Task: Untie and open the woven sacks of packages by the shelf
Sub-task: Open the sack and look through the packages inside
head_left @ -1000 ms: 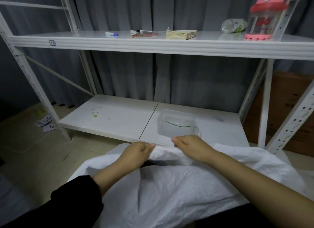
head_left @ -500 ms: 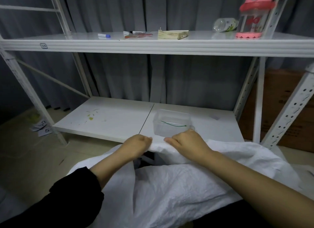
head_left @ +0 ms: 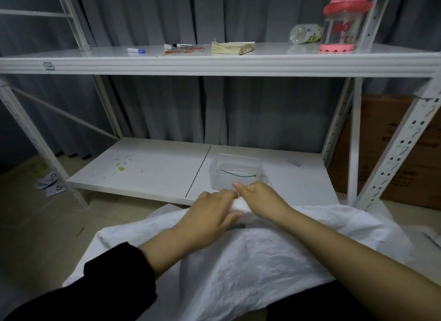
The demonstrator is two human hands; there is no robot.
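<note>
**Two hands closing together at the sack mouth**

Both hands are now meeting at the far edge of the crumpled white woven plastic sack, where half a second ago they were gripping that edge some way apart. The left hand is lying over the mouth with its fingers reaching toward the right, and appears to be pressing a bunched fold of the white material; whether those fingers are curled round the fold cannot be told, as their tips are hidden against the cloth. The right hand is pinching the same bunched fold, thumb extended on top.

The sack is lying on the floor in front of the person, its mouth just beside the front edge of the lower board of the white metal shelf. A dark gap is showing beneath the gathered fold, between the two wrists.

Judgement: the mouth is being gathered or worked at one spot rather than spread wide, which suggests the tie or a folded seam is being handled there. No cord is visible on the sack itself, so it cannot be confirmed whether untying is finished. Opening is not yet complete.

Also present: a clear plastic rectangular container holding a thin green wire tie, standing on the lower board immediately beyond the hands
</note>
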